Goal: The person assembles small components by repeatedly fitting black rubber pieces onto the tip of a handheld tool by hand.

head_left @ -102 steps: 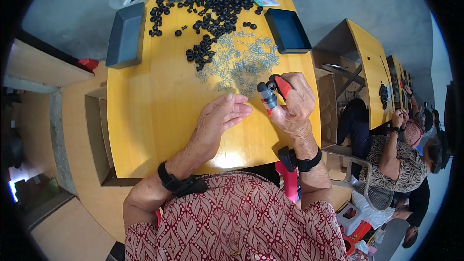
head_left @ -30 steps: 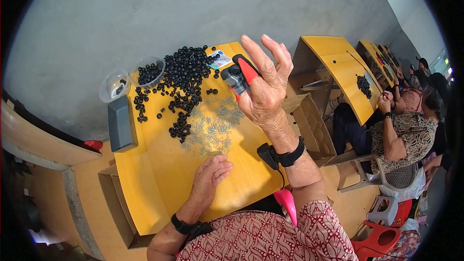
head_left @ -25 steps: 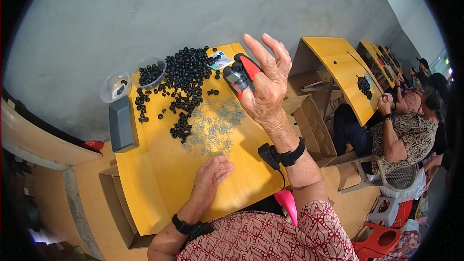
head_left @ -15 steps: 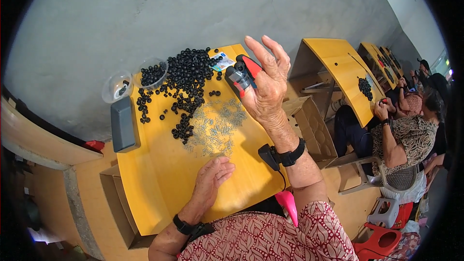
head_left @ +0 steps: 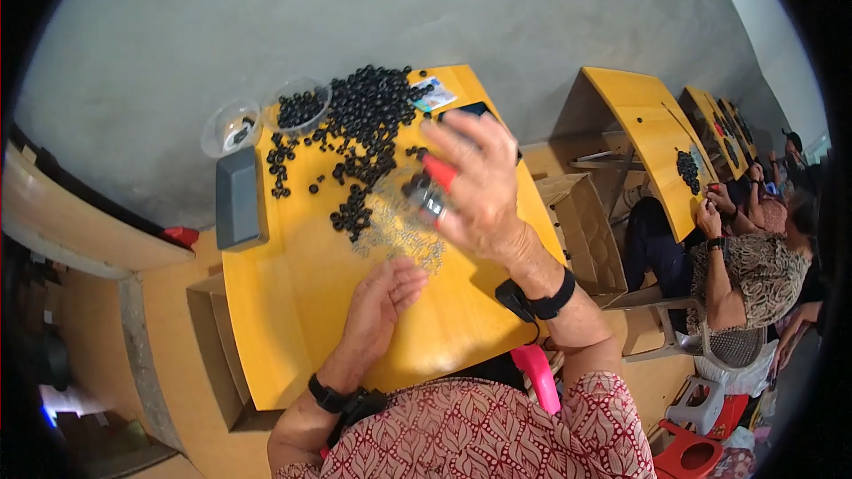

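My left hand (head_left: 383,302) rests at the near side of the yellow table, loosely cupped, its fingertips by scattered small metal bits (head_left: 399,222). Nothing shows in it. My right hand (head_left: 486,191) hovers over the right part of the table, smeared by motion. Red and black coverings with clear tape wrap its thumb and forefinger, which come together at a dark spot; what they hold there is blurred. The other fingers stretch forward. Beyond the metal bits lies a heap of small black wheel-like parts (head_left: 373,102), with looser ones trailing toward me.
A clear tub (head_left: 306,129) of black parts, another clear tub (head_left: 213,135) and a grey bin (head_left: 240,200) stand at the left. A small packet (head_left: 433,94) lies at the back. Cardboard boxes (head_left: 581,235) flank the table. A person (head_left: 754,275) works at another yellow table (head_left: 639,124).
My right hand has come down and nearer over the metal bits, from above the table's back right. My left hand has barely moved. The whole view has shifted a little.
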`<state>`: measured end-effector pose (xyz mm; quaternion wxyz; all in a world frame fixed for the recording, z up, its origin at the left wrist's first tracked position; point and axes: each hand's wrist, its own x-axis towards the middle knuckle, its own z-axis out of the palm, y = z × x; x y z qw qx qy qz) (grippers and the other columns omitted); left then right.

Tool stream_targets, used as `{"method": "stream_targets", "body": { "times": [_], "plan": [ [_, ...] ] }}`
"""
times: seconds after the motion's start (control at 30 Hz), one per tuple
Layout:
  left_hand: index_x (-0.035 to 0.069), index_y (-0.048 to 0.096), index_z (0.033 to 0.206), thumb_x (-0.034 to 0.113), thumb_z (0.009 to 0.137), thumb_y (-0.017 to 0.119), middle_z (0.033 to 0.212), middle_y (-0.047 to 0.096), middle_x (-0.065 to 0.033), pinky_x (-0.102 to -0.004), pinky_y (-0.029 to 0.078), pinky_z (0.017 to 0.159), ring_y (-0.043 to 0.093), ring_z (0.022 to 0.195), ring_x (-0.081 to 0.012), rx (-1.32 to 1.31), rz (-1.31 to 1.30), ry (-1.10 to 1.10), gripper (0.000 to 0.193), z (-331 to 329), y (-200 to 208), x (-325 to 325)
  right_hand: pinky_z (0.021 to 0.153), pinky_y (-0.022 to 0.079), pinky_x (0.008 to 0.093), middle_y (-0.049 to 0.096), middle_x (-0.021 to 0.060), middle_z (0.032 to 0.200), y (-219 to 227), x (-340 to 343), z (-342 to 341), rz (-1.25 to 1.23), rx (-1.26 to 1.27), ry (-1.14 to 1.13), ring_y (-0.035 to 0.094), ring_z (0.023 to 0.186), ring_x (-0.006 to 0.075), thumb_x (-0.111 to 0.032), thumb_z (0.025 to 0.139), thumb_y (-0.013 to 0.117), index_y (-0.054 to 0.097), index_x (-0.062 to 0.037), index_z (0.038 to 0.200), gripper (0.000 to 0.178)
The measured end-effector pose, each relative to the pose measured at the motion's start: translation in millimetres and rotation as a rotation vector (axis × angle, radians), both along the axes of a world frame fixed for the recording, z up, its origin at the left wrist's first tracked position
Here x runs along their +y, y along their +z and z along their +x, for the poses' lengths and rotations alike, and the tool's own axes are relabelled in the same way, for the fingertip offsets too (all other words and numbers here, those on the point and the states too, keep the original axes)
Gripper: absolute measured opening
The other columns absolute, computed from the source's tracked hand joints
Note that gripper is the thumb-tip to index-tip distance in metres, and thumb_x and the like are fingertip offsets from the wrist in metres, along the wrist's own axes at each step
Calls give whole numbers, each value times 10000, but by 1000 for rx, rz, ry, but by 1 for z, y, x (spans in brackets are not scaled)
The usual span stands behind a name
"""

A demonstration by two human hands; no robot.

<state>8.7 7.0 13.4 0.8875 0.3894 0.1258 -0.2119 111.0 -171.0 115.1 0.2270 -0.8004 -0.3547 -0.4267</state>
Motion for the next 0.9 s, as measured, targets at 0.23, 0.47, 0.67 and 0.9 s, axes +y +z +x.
{"method": "stream_targets", "body": {
  "times": [0.23,0.47,0.67,0.9],
  "plan": [
    [67,573,1216,209,977,601,1125,643,-24,-278,511,881,611,994,-117,-99,133,154,280,-7,-2,28,1077,289,551,579,137,1277,-59,29,-44,-349,323,305,485,1254,322,-208,655,785,684,-13,877,312],
    [43,580,1216,124,934,655,1093,653,-26,-267,511,889,623,979,-115,-34,90,271,303,-32,-4,51,1051,338,542,569,145,1274,-77,55,-55,-324,417,431,502,1227,327,-161,671,784,685,-19,935,315],
    [39,635,1128,144,949,626,999,680,-45,-279,516,871,653,939,-148,-76,260,522,207,-54,8,117,1025,377,529,611,157,1187,-65,47,-47,-298,355,342,550,1148,336,-84,677,741,679,17,897,250],
    [69,648,1126,134,925,661,1019,703,-64,-244,540,783,685,913,-155,-77,427,1120,211,-89,-21,234,1005,400,528,630,165,1174,-58,19,-42,-402,389,200,553,1142,353,-17,635,724,683,43,895,270]
  ]
}}
